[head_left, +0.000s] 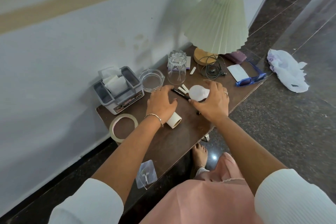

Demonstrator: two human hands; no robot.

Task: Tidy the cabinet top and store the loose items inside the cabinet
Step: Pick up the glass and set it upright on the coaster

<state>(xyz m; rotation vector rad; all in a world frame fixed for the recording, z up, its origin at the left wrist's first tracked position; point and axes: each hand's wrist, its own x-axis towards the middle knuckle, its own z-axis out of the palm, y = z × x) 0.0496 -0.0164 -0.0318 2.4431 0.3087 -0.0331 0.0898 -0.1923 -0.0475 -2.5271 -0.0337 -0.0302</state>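
Note:
The brown cabinet top (174,143) carries loose items. My right hand (212,102) curls round a white light bulb (198,92) just above the surface. My left hand (161,103) hovers with spread, relaxed fingers over a black marker (180,93) and holds nothing. Three short white chalk pieces (182,89) lie beside the marker. A small white paper roll (174,121) lies under my left wrist. A clear tape ring (123,128) sits at the near left corner. A clear packet with hooks (146,174) overhangs the front edge.
A grey tissue box (118,91), a glass ashtray (151,80) and an upturned glass tumbler (176,69) stand by the wall. A pleated lamp (218,22) with coiled cable (212,69), a white card (237,72), a purple case (236,56) and blue sunglasses (251,78) fill the far end. A crumpled bag (287,71) lies on the floor.

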